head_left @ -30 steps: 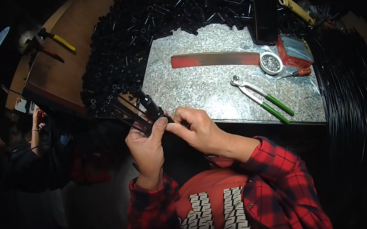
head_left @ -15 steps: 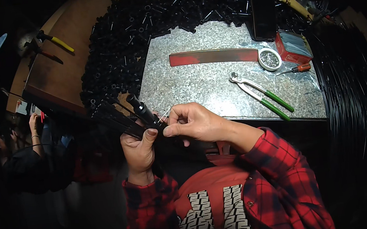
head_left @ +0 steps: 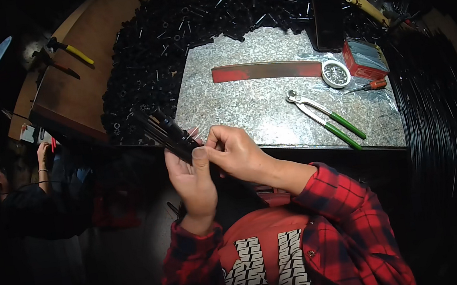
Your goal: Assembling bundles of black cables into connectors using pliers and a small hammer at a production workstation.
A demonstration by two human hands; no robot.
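Note:
My left hand (head_left: 193, 184) is wrapped around a folded black umbrella frame (head_left: 166, 129), a bundle of thin dark ribs around a tube. The bundle slants up and left, past the table's near edge. Against the frame's lower end my right hand (head_left: 240, 153) is closed in a pinch, its thumb meeting the left thumb. Thin pale strands, perhaps wire, (head_left: 195, 131) stick up beside the right fingers. What lies between those fingertips is hidden.
On the speckled board (head_left: 260, 121) lie green-handled pincers (head_left: 327, 121), a red-brown strip (head_left: 265, 71), a white dish of small metal bits (head_left: 336, 73) and an orange screwdriver (head_left: 374, 85). Black parts (head_left: 212, 15) heap behind; long black rods (head_left: 436, 98) hang right. A phone (head_left: 327, 17) leans.
My left hand has moved right and slightly up, carrying the frame, which is now turned and bunched closer. My right hand stays nearly in place, still pinching.

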